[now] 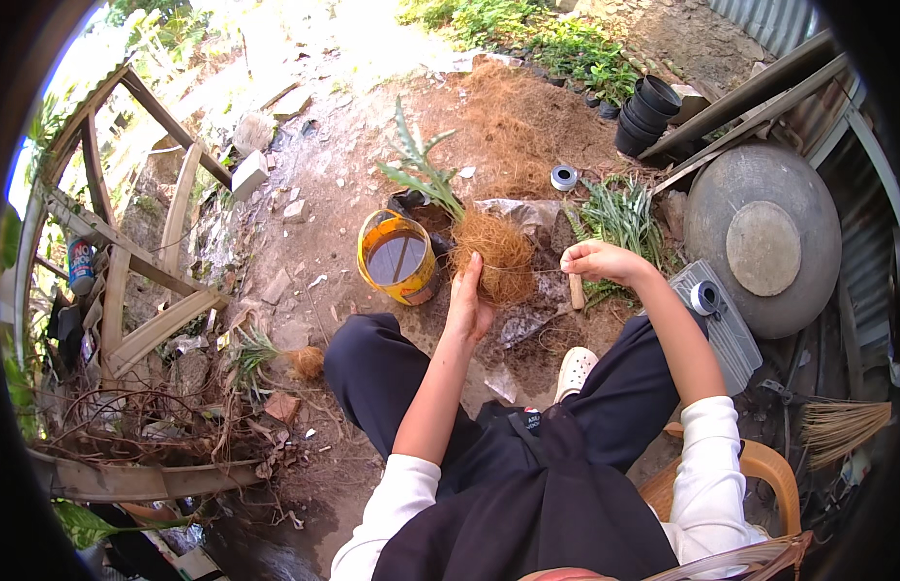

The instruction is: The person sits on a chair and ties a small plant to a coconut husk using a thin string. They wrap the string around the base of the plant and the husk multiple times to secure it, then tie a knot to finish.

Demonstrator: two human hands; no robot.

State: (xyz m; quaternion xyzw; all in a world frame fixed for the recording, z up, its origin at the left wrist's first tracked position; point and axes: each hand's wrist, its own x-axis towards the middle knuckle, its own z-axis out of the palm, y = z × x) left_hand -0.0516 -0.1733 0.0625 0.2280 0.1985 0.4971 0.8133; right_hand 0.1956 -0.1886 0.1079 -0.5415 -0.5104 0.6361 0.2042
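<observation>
A ball of brown coconut fibre wraps the base of a plant with lobed, silvery-green leaves. My left hand grips the ball from its near left side, thumb up along the fibre. To the right, my right hand pinches a thin string that runs taut from the ball. Just below those fingers a wooden handle stands out from the ground; its other end cannot be made out. A yellow bucket of dark water sits left of the ball.
Behind the ball lie a spool and loose fibre. Cut fern-like leaves are at right, near a grey clear-lidded box bearing another spool and a large rounded vessel. A smaller fibre-wrapped plant lies left of my knee.
</observation>
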